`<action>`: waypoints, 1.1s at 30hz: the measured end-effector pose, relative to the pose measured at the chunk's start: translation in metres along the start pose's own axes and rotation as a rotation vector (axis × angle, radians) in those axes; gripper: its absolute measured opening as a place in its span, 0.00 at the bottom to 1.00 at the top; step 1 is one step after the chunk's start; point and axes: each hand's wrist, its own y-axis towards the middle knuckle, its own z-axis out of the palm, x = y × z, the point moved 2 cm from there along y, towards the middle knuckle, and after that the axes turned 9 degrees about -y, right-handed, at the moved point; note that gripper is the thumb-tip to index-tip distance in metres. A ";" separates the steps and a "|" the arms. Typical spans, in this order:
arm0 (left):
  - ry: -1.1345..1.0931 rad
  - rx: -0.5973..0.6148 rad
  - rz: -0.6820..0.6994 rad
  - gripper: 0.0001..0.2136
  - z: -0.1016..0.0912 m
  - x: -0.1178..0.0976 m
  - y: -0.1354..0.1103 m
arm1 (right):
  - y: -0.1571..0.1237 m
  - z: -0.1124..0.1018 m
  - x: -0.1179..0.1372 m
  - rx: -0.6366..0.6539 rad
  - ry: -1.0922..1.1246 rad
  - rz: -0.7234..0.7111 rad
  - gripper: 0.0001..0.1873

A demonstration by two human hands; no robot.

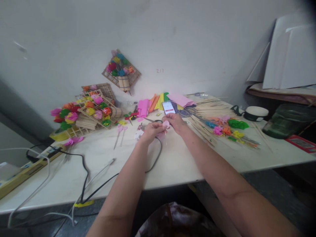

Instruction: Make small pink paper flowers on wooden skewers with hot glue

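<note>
A small pale pink paper petal (166,124) is held up over the white table (172,164) between my two hands. My left hand (151,131) pinches its left side with closed fingers. From the other side my right hand (175,122) closes its fingertips at the petal's upper right edge. Just behind the hands a phone (169,108) with a lit screen stands propped up. Scissors (149,119) lie partly hidden behind my left hand. Pink petals on thin sticks (119,130) lie to the left, near a small white patterned object (138,133).
Flower-filled stick frames (91,110) crowd the left back, and one hangs on the wall (120,69). Folded crepe paper (142,108) lies at the back. Bamboo sticks (209,108) and paper flowers (225,131) spread rightward. Cables (85,168) and a power strip (32,169) occupy the left front.
</note>
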 end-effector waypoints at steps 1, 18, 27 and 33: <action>0.000 -0.019 0.010 0.14 -0.001 0.000 0.000 | 0.001 -0.001 -0.001 0.010 0.001 0.004 0.16; -0.108 -0.283 0.262 0.12 -0.014 -0.010 0.007 | -0.013 0.007 -0.006 0.507 0.036 0.249 0.12; -0.198 -0.290 0.243 0.12 -0.011 -0.014 0.004 | -0.012 0.009 -0.004 0.363 -0.064 0.144 0.14; -0.347 -0.358 0.194 0.14 -0.015 -0.017 0.001 | -0.010 0.004 -0.004 0.227 -0.110 0.095 0.13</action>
